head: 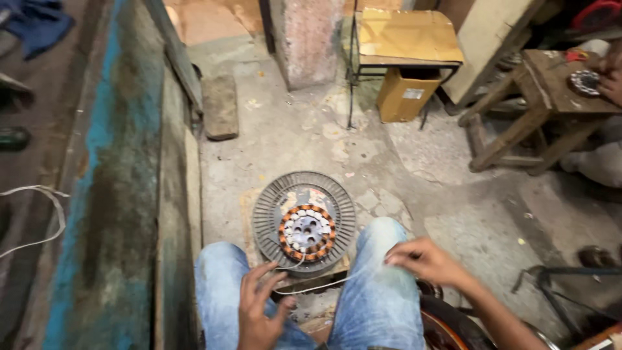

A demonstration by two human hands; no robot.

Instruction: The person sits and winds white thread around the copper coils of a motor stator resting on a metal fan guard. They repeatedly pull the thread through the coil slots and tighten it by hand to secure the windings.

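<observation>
- One round grey metal motor housing (pixel 303 222) lies on the floor between the knees, its copper-wound stator ring (pixel 307 231) looking nearly fully wound
- One white wire (pixel 324 283) trails loose from it
- Two hands: left hand (pixel 260 311) spread, grasping nothing; right hand (pixel 424 260) pinching the wire

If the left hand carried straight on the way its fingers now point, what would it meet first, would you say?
Probably the white wire just ahead of the left hand, then the round grey motor housing with its copper-wound stator. Depth is unclear, so the hand might pass above the wire.
</observation>
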